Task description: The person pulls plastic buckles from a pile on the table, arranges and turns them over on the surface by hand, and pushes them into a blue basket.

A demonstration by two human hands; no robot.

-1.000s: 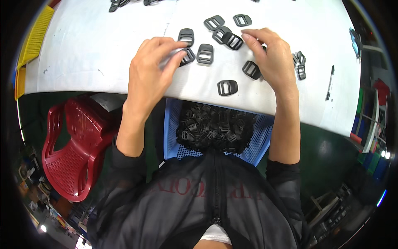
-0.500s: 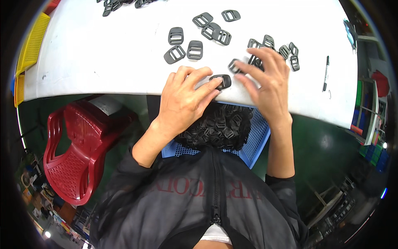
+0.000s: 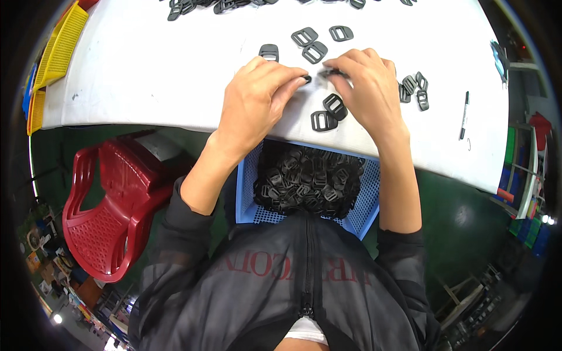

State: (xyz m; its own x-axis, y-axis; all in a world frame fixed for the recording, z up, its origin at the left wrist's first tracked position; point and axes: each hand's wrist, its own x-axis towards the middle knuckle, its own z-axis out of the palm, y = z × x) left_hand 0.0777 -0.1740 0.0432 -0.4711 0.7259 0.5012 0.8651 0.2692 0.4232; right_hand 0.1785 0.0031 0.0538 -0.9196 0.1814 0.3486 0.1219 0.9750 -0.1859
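My left hand [image 3: 252,99] is closed in a pinch over the white table, and the end of a black plastic strap buckle [image 3: 307,79] sticks out at its fingertips. Facing it, a little apart, my right hand [image 3: 370,88] pinches another dark buckle [image 3: 333,73], blurred by motion. Below the hands, close to the table's front edge, two touching buckles lie flat: an upper buckle [image 3: 335,107] and a lower buckle [image 3: 323,121]. Past my left fingers lies a buckle [image 3: 269,51], partly covered by the hand.
Loose buckles [image 3: 315,52] lie beyond my hands; another group [image 3: 410,83] sits to the right, near a pen [image 3: 465,115]. A dark heap [image 3: 187,6] lines the far side. Under the table edge, a blue basket [image 3: 248,175] holds many buckles. A red chair [image 3: 111,205] stands left.
Both hands have moved farther over the table and now pinch a buckle each. Two buckles now lie together near the front edge. The whole view has shifted slightly.
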